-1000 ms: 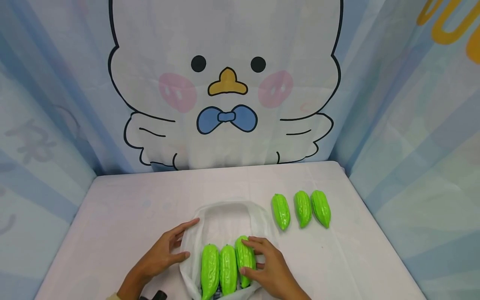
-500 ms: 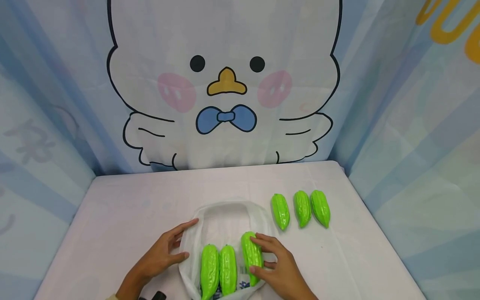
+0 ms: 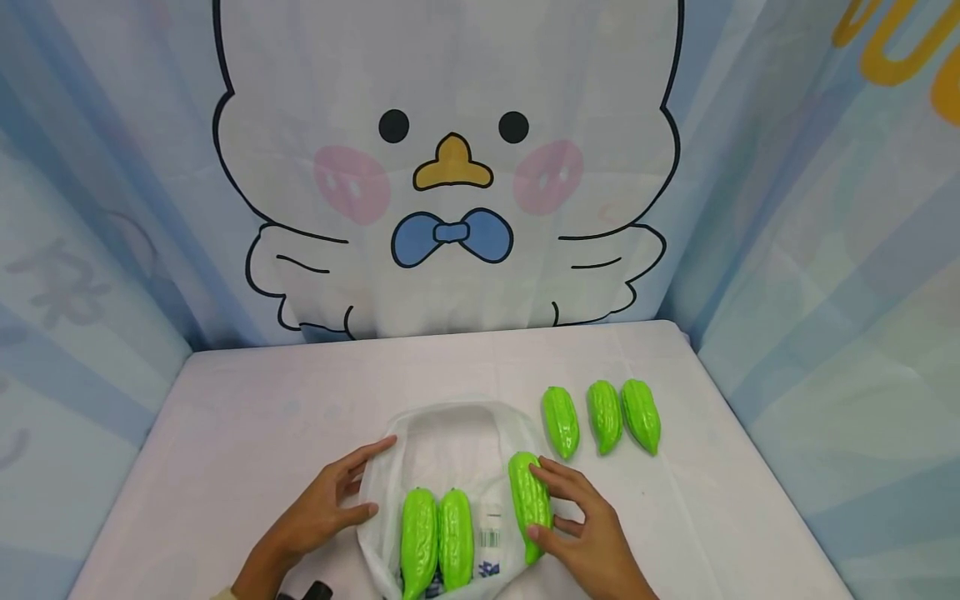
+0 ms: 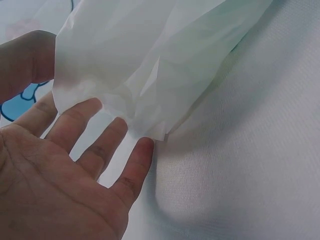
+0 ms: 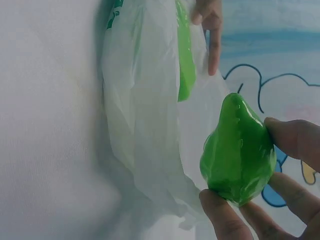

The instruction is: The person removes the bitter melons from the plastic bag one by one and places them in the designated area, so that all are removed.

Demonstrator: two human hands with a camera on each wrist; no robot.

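Nearby, three gourds (image 3: 605, 417) lie right of the bag (image 3: 521, 433), seemingly on cloth (image 3: 735, 517).

A person's left forearm (image 3: 258, 571) slants up and inward from the lower edge of the head view, the left grip (image 3: 330, 508) spread, with the left thumb (image 3: 356, 517) held apart from a nearly straight index finger (image 3: 367, 453) and the palm (image 4: 55, 195) facing the camera in the left wrist view. Well apart from it, the right wrist (image 3: 628, 582) angles inward too, the right grip (image 3: 588, 521) bent into a hold, the right thumb (image 3: 551, 542) opposed to the curved fingers (image 3: 570, 483).
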